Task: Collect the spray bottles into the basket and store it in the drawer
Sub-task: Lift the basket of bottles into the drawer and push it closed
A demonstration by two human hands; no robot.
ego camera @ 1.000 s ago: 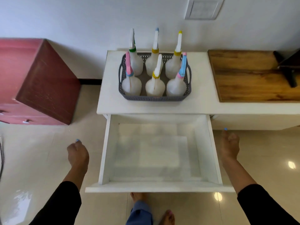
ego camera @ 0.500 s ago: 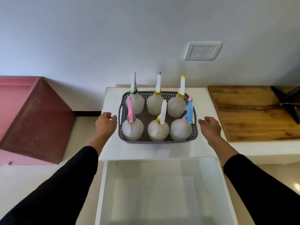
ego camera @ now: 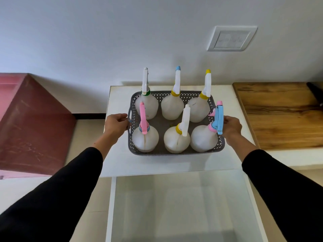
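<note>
Six white plastic spray bottles stand upright in two rows of three inside a grey perforated plastic basket (ego camera: 158, 151), which sits on a white desk (ego camera: 120, 161) against a pale wall. In the far row, the bottle at 11 o'clock (ego camera: 146, 106) has a green collar, and the ones at 12 o'clock (ego camera: 172, 107) and 1 o'clock (ego camera: 199, 109) have yellow collars. In the near row, the bottle at 7 o'clock (ego camera: 145, 138) has a pink trigger head, the middle one (ego camera: 176, 139) a yellow collar, and the one at 5 o'clock (ego camera: 203, 139) a blue and pink head. No readable labels or writing show on any bottle.

The left hand (ego camera: 116, 124), in a black sleeve, has its fingers curled around the basket's handle at 9 o'clock. The right hand (ego camera: 231, 126) is curled against the rim at 3 o'clock, its grip partly hidden by the blue head. A white open drawer (ego camera: 251, 194) lies below at 6 o'clock. A wooden board (ego camera: 283, 116) lies at 3 o'clock, a dark red cabinet (ego camera: 31, 128) at 9 o'clock.
</note>
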